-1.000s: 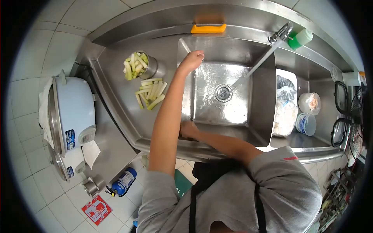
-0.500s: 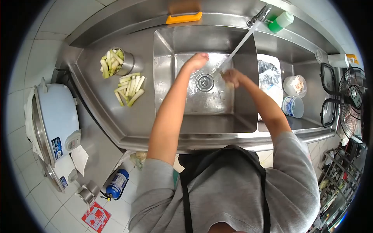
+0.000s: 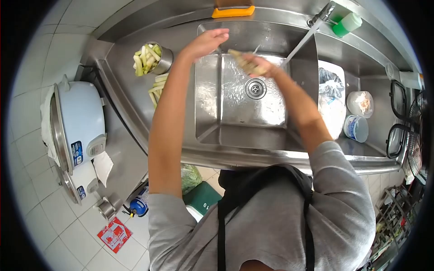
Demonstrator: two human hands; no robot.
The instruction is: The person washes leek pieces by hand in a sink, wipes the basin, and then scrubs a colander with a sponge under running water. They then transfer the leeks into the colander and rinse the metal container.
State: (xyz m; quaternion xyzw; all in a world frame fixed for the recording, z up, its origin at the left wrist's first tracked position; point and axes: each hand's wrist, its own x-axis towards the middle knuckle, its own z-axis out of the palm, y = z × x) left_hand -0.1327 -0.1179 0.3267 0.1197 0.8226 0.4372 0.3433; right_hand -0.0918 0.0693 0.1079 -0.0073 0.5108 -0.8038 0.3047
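Note:
Over the back left of the steel sink (image 3: 244, 135), my left hand (image 3: 209, 43) hangs with its fingers stretched out and nothing in it. My right hand (image 3: 261, 65) holds a yellowish brush or sponge-like object (image 3: 244, 62), blurred by motion, above the sink near the drain (image 3: 255, 89). Water runs from the faucet (image 3: 325, 11) in a slanting stream behind my right hand. Pale green vegetable pieces (image 3: 147, 58) fill a metal container (image 3: 165, 62) on the left counter. More cut pieces (image 3: 158, 88) lie beside it, partly hidden by my left forearm.
An orange-handled tool (image 3: 233, 11) lies on the back ledge, and a green soap bottle (image 3: 347, 24) stands by the faucet. The right basin holds a white tray (image 3: 332, 122) with bags and two plastic tubs (image 3: 360, 104). Large cookers (image 3: 81, 122) stand at the left.
My left hand has moved back and left, its fingers now extended. My right hand has risen away from the drain, with the yellowish object now visible. The camera view has shifted.

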